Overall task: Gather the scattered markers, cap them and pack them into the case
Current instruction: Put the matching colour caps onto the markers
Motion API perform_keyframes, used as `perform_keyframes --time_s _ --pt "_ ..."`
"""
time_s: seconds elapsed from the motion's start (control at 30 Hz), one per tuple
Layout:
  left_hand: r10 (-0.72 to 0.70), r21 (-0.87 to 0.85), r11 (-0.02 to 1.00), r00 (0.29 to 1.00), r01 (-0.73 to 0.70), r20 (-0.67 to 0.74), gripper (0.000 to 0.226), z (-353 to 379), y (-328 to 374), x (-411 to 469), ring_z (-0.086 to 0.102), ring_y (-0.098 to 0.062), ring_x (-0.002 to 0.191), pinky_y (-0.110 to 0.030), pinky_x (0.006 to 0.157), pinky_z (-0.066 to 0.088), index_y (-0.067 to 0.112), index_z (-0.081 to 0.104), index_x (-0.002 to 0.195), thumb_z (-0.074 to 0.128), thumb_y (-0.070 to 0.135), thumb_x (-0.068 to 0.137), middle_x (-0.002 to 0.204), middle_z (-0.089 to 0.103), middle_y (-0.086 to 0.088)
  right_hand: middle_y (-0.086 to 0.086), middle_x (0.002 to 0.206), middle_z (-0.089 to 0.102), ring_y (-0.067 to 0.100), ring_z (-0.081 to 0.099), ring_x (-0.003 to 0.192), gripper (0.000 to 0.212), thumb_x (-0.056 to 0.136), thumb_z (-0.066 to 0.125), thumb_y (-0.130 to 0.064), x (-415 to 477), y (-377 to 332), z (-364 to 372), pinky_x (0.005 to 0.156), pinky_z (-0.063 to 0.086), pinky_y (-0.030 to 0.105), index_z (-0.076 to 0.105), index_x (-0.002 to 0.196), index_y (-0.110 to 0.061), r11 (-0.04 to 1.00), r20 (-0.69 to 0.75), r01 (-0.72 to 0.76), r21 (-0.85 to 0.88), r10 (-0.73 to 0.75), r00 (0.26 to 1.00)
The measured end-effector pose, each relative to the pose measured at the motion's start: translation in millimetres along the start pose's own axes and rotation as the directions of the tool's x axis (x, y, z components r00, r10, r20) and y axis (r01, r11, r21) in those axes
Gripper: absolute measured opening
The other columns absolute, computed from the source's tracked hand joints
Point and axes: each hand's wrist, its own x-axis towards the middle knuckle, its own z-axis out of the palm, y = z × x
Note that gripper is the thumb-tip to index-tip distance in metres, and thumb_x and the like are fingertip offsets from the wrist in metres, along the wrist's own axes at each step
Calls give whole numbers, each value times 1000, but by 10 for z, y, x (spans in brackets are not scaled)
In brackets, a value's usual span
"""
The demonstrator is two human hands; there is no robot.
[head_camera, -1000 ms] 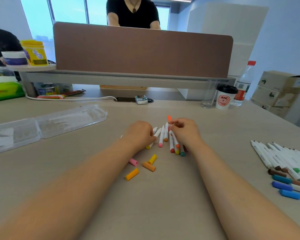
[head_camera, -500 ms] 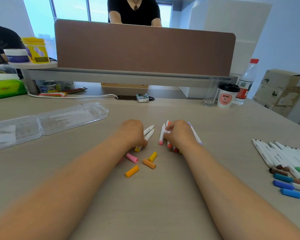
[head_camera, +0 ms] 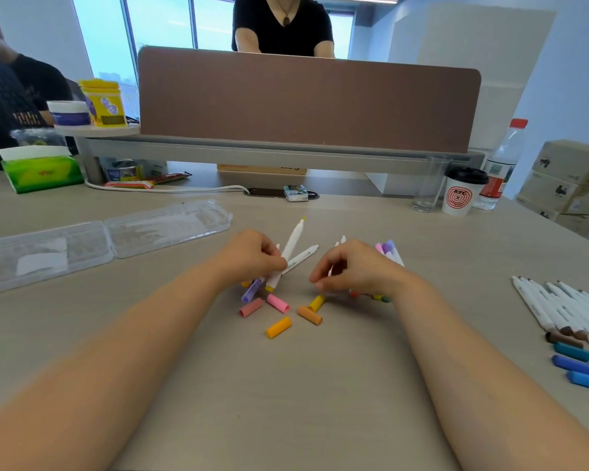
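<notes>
The left hand (head_camera: 252,258) has raised its markers (head_camera: 292,244), and one yellow tip (head_camera: 303,219) now points up at frame centre. The right hand (head_camera: 357,270) has bunched other markers, with purple tips (head_camera: 386,248) fanning out behind it. Two more caps (head_camera: 251,306) show below the left hand.

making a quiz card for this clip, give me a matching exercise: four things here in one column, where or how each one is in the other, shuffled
Things:
1. clear case
2. paper cup
3. yellow-tipped marker
4. orange cap

Places or states:
A. gripped in the left hand
B. lying loose, held by nothing
C. open, far left
D. standing beside the bottle, far right

Pairs: 1-C, 2-D, 3-A, 4-B
</notes>
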Motion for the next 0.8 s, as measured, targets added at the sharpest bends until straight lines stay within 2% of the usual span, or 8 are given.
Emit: perform_keyframes --time_s 0.1,0.17,0.23,0.43,0.6,0.67,0.73,0.8 --pt "-48 -123 991 999 49 12 12 -37 -37 -39 53 -8 64 -18 56 43 15 62 72 66 18 83 73 61 1 -21 69 66 -3 59 66 20 80 71 -7 -22 4 -29 59 51 15 70 92 -24 999 180 -17 32 11 984" --pt "-57 -150 987 998 59 17 12 -35 -42 -60 52 -9 64 -19 58 43 15 61 72 66 18 83 75 60 0 -15 85 68 2 59 77 23 80 71 -8 -5 23 -18 75 54 22 70 94 -27 999 216 -18 -33 25 976" --pt "-47 -173 984 999 48 10 11 -24 -47 -81 52 -11 66 -20 59 44 15 59 74 67 16 82 77 60 -1 -10 91 66 4 57 80 22 81 71 -10 21 41 15 79 51 19 71 98 -23 993 212 -12 -121 38 977" --pt "56 -269 961 998 -61 -25 21 -14 -128 -116 59 -4 62 -18 63 47 25 58 97 68 14 82 55 64 12 -10 94 63 3 55 81 18 85 67 -16 77 70 72 68 41 9 70 103 -20 974 108 -7 -225 32 994" --pt "65 -316 944 993 -92 -94 22 -58 -196 -140 54 -11 67 -21 62 48 28 59 101 68 19 82 76 60 -2 -10 93 57 10 54 90 11 90 60 -17 81 140 30 71 41 14 61 99 -24 994 -73 -22 -110 14 997" --pt "65 -323 942 994 -90 -87 22 -74 -215 -148 54 -13 70 -23 63 49 28 60 100 68 19 82 82 60 -4 -7 95 58 12 57 88 16 91 57 -12 76 138 28 61 45 11 59 99 -25 1000 -122 -4 -3 3 993" --pt "80 -302 948 994 -99 -73 22 -86 -238 -156 52 -11 71 -19 60 47 28 63 101 68 17 82 83 59 -3 -6 93 59 13 62 80 19 92 55 -11 72 136 40 61 53 17 61 102 -26 996 -178 17 86 -2 984" --pt "98 -277 954 992 -115 -74 21 -88 -266 -154 51 -11 73 -17 60 45 25 66 100 69 15 81 83 60 0 -1 88 63 11 63 69 20 92 56 -11 85 154 54 68 56 34 65 101 -26 985 -256 19 173 26 966"
